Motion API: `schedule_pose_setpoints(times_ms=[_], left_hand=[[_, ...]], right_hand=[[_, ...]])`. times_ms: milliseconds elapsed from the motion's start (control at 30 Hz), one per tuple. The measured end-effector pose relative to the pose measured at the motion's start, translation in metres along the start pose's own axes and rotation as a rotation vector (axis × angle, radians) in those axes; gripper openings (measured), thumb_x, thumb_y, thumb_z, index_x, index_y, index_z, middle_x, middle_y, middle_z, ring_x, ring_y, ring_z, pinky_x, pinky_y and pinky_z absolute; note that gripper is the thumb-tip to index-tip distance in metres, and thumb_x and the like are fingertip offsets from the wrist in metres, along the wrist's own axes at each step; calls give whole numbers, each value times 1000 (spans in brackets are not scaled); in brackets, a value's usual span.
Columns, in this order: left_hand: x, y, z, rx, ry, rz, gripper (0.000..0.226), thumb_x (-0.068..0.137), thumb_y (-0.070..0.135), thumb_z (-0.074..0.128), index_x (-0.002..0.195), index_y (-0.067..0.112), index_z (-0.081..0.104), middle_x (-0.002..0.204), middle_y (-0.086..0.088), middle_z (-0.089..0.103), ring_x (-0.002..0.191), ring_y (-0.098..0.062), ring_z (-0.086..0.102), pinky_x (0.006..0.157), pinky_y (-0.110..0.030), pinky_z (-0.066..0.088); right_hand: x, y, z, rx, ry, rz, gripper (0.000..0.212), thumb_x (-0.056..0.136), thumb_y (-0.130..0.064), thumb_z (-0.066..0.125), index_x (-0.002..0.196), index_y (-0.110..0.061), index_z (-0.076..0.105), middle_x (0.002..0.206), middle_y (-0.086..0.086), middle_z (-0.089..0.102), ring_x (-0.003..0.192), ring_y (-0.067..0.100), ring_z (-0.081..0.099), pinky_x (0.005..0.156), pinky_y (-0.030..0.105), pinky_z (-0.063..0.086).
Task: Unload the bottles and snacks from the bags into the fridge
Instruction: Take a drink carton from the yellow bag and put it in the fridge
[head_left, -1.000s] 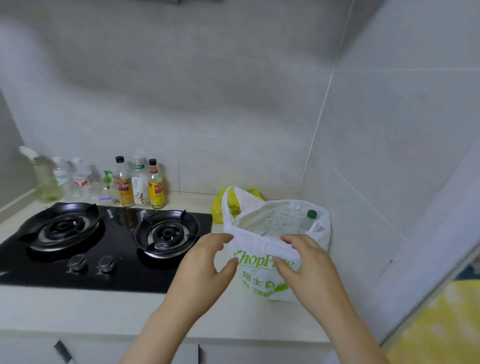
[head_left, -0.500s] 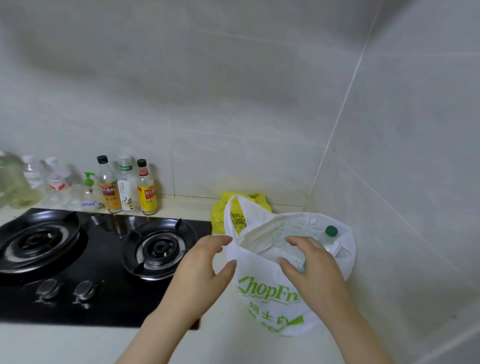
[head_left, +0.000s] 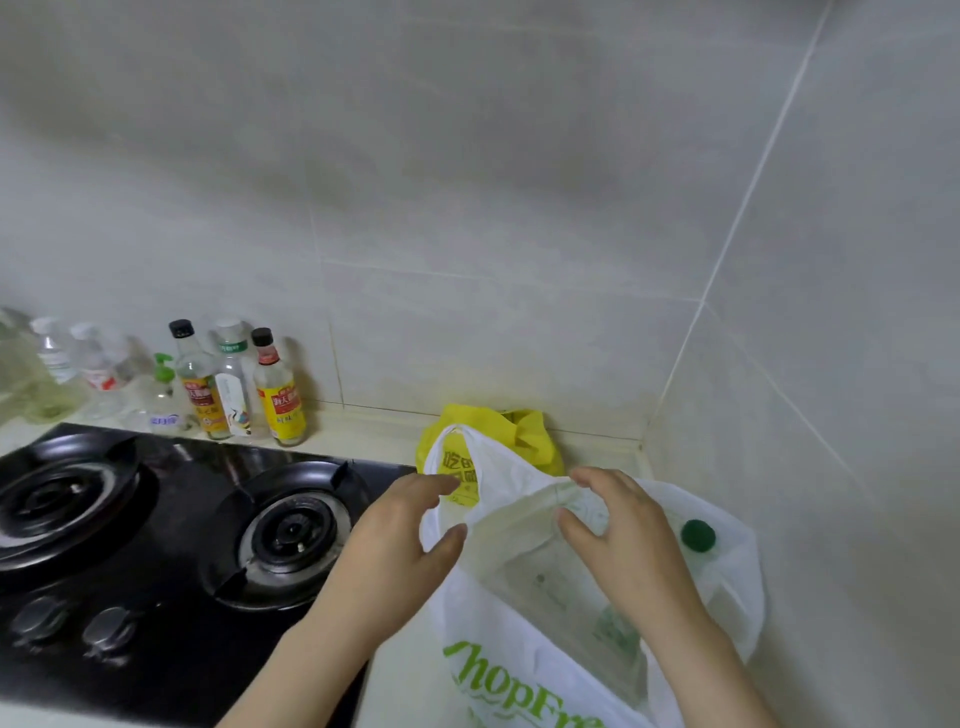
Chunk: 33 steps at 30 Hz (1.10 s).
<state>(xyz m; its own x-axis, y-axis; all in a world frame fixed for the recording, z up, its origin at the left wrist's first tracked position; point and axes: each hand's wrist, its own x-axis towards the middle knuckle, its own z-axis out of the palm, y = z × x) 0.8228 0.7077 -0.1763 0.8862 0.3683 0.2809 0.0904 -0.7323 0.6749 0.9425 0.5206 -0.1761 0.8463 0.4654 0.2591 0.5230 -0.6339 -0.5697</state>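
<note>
A white plastic bag (head_left: 519, 670) with green lettering stands on the counter in the right corner. Inside it a clear bottle shows its green cap (head_left: 697, 535) at the right, and pale packaging lies lower in the bag. A yellow bag (head_left: 524, 431) sits behind it against the wall. My left hand (head_left: 400, 551) hovers at the bag's left rim, fingers curled and apart, holding nothing. My right hand (head_left: 618, 535) is over the bag's mouth, thumb and fingers pinching the far side of the plastic.
A black two-burner gas hob (head_left: 171, 545) fills the counter to the left, with two knobs at its front. Several condiment and clear bottles (head_left: 239, 384) line the tiled wall behind it. Tiled walls close in the corner at the right.
My right hand moved from the bag's front rim up and into its mouth, taking hold of the far plastic. The left hand stayed at the left rim. The view came closer.
</note>
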Motion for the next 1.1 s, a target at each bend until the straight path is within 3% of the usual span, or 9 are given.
schedule_pose_setpoints(times_ms=[233, 433, 567, 733, 867, 1100], left_hand=[[44, 0, 12, 46, -52, 20, 40, 85, 24, 65, 124, 24, 57, 117, 10, 58, 109, -6, 54, 92, -18, 40], [92, -6, 25, 126, -157, 183, 41, 87, 26, 62, 127, 17, 56, 124, 3, 58, 116, -13, 53, 92, -14, 33], [120, -20, 41, 174, -237, 243, 43, 91, 37, 53, 130, 18, 53, 130, 3, 55, 122, -14, 49, 94, -14, 31], [120, -51, 67, 150, -356, 183, 73, 79, 66, 26, 131, 21, 52, 132, 7, 54, 124, -10, 47, 104, -20, 30], [114, -75, 83, 126, -408, 159, 50, 94, 47, 45, 135, 18, 49, 135, 5, 51, 125, -9, 45, 101, -15, 30], [115, -102, 106, 56, -465, 94, 49, 95, 48, 44, 137, 21, 47, 139, 9, 46, 125, -7, 44, 102, -15, 32]], right_hand=[[21, 17, 4, 8, -25, 51, 36, 85, -25, 67, 120, -21, 60, 117, -6, 60, 111, 12, 55, 84, 13, 34], [32, 22, 2, -14, 21, 114, 37, 87, -25, 65, 122, -23, 58, 120, -10, 58, 115, 10, 52, 87, 14, 32], [42, 24, 9, -31, 23, 133, 39, 87, -27, 64, 125, -23, 56, 123, -10, 57, 117, 9, 52, 91, 15, 34], [61, 26, 20, -59, 4, 152, 40, 89, -32, 62, 128, -23, 54, 127, -8, 55, 119, 10, 51, 96, 20, 38], [82, 31, 35, -102, -39, 121, 41, 89, -31, 62, 128, -21, 55, 126, -7, 56, 118, 10, 51, 94, 16, 34], [123, 46, 64, -143, -140, 95, 44, 86, -32, 65, 128, -20, 58, 127, -3, 58, 118, 13, 52, 98, 23, 38]])
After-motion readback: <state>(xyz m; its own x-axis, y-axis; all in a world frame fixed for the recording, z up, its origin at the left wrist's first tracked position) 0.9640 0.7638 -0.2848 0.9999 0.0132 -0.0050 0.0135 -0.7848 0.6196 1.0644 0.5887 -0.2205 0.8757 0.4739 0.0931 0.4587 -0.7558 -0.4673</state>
